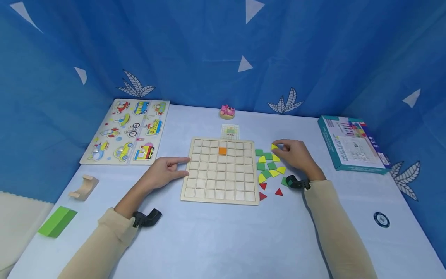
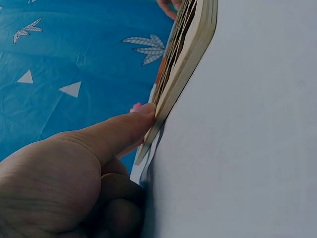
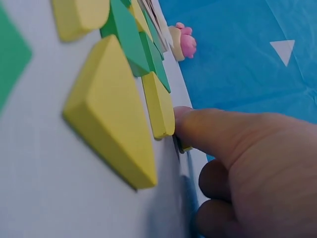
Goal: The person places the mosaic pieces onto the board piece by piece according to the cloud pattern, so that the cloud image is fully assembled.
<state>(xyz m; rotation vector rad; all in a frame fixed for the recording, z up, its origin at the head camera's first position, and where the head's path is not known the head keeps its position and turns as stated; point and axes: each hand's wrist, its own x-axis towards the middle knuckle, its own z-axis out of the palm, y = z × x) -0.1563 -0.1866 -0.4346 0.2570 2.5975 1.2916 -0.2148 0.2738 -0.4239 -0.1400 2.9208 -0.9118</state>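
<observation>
A wooden grid board lies flat in the middle of the table, with one orange square in an upper cell. My left hand touches the board's left edge with thumb and index finger spread apart; in the left wrist view the thumb presses against its side. To the right of the board, my right hand pinches a yellow piece between thumb and index finger, its shape mostly hidden. Below that hand lie several green squares, yellow quarter-circles and red triangles.
A small pattern card and a pink figurine are behind the board. A vehicle puzzle lies back left, a boxed set back right. At left are a curved wooden block and green block; a round disc lies right.
</observation>
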